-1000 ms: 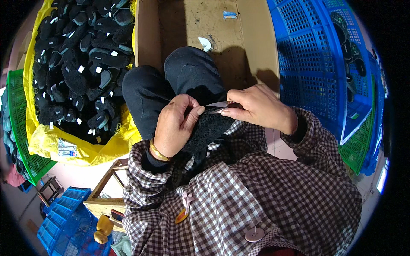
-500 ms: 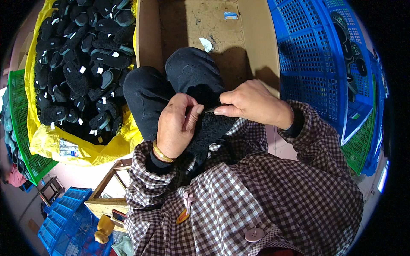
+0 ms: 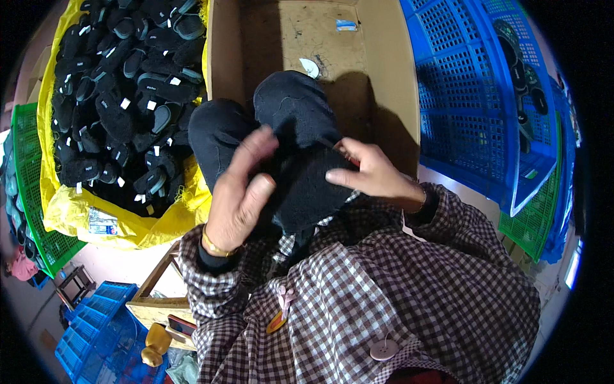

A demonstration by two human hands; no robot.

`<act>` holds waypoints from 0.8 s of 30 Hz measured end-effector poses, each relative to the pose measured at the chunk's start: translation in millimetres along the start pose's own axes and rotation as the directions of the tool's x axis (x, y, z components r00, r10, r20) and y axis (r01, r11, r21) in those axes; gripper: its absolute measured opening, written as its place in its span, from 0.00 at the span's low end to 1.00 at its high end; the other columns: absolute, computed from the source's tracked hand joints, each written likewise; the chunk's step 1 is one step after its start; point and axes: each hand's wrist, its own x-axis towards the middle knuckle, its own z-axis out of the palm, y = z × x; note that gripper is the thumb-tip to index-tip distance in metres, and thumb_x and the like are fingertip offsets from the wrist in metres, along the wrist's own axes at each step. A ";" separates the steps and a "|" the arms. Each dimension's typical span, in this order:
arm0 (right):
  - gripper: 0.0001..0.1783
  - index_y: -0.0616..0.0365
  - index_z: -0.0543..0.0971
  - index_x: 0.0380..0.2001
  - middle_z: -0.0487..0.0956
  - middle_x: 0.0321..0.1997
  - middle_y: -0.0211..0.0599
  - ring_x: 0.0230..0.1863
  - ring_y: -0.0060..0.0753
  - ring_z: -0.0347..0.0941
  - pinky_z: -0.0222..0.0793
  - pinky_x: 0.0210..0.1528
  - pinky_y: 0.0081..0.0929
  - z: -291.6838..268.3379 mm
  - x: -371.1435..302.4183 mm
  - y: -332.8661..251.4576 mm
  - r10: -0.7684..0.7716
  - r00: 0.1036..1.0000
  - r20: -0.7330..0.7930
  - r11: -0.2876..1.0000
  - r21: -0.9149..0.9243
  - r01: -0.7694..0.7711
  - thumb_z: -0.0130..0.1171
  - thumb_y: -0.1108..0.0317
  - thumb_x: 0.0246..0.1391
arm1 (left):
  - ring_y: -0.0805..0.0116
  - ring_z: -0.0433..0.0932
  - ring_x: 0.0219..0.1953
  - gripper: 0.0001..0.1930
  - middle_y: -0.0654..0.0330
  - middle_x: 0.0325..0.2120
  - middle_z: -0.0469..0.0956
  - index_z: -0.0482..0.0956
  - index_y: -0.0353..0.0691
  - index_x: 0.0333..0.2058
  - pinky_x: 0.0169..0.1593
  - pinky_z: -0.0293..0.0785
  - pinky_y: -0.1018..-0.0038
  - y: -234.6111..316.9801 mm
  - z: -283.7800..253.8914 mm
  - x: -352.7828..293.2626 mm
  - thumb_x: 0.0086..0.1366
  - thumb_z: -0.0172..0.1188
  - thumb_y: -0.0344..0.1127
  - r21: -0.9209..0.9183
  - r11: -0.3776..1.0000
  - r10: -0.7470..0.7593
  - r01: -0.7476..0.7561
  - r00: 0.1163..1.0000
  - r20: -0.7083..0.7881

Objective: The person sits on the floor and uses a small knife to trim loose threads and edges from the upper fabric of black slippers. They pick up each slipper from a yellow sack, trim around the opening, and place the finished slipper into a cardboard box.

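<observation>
A flat black fabric piece (image 3: 310, 192) lies across my lap, over the dark trousers (image 3: 291, 102); its outline blends with them. My left hand (image 3: 236, 198), a gold-coloured bracelet at its wrist, is lifted at the left of the piece. Its thumb and fingers are spread, holding nothing, and the fingertips are smeared by motion. At the piece's right edge is my right hand (image 3: 377, 176), thumb stretched over the fabric and fingers curled. Something small and dark shows between those fingers, too hidden to name.
To the left, a yellow sack (image 3: 128, 237) holds many black fuzzy slippers (image 3: 115, 115) with white tags. An open cardboard box (image 3: 390, 57) stands ahead. Blue plastic crates (image 3: 467, 96) rise at the right. A wooden stool (image 3: 153, 307) carries a phone (image 3: 181, 324) at lower left.
My hands have parted: the left moved left and opened out, and the right shifted slightly down and right. The slim dark tool between my right fingers no longer shows clearly. The black piece now shows a smoother face.
</observation>
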 end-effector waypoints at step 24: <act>0.17 0.59 0.72 0.41 0.79 0.27 0.38 0.26 0.32 0.79 0.74 0.27 0.26 14.7 33.6 -75.8 -0.603 0.743 -0.290 0.762 -0.487 0.427 0.65 0.63 0.53 | 0.74 0.79 0.39 0.22 0.62 0.43 0.78 0.65 0.38 0.59 0.40 0.79 0.79 -73.4 32.5 -10.5 0.69 0.52 0.38 -0.922 0.212 -0.166 0.323 0.942 0.291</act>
